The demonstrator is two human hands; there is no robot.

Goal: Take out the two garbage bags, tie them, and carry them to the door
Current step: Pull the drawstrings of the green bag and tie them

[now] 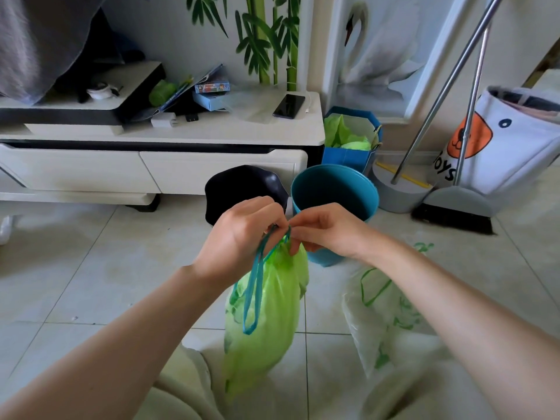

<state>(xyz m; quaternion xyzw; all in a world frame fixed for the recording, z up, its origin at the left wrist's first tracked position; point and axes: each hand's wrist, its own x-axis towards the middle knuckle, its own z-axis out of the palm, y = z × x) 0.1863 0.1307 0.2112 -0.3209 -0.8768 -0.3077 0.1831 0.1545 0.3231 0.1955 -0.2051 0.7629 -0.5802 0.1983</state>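
Note:
A lime-green garbage bag point(266, 313) hangs in front of me, its neck gathered tight. A teal drawstring loop point(254, 298) dangles down its front. My left hand point(242, 234) is shut on the drawstring at the bag's neck. My right hand point(327, 230) pinches the drawstring on the other side of the neck, fingertips almost touching the left hand. A second, whitish translucent garbage bag point(372, 316) with green drawstring and print lies on the floor to the right, under my right forearm.
A teal bin point(335, 192) and a black bin point(242, 189) stand behind my hands before a white TV cabinet point(157, 137). A blue paper bag point(351, 137), broom and dustpan point(454, 204) and white toy bag point(497, 140) stand at right. Tiled floor spreads left.

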